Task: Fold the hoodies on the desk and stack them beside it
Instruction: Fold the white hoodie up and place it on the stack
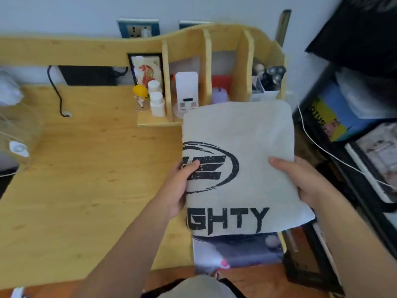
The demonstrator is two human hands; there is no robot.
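- A folded grey hoodie (pixel 242 147) is held up above the right end of the wooden desk (pixel 86 168), its far edge reaching the desk's shelf unit (pixel 206 61).
- Black print is seen on the fabric — a ringed emblem and, below it, the letters "GHTY".
- The hoodie's left edge is gripped by the left hand (pixel 178 190): the thumb is laid across the emblem, the fingers are hidden beneath the cloth.
- The right edge is gripped by the right hand (pixel 300 177), thumb on top, the fingers tucked under and out of sight.
- A dark printed sheet or cloth (pixel 236 250) is seen under the hoodie's near edge, at the desk's corner; what it is cannot be told.
- In the shelf unit's compartments are stood a framed picture (pixel 147 69), two small white bottles (pixel 156 102), a yellow-haired figurine (pixel 140 93) and a white device (pixel 186 91).
- A black cable (pixel 54 91) is trailed onto the desktop at the left.
- A dark rack (pixel 343 147) holding boxes is placed to the right of the desk — a white cord (pixel 322 147) is draped across it.
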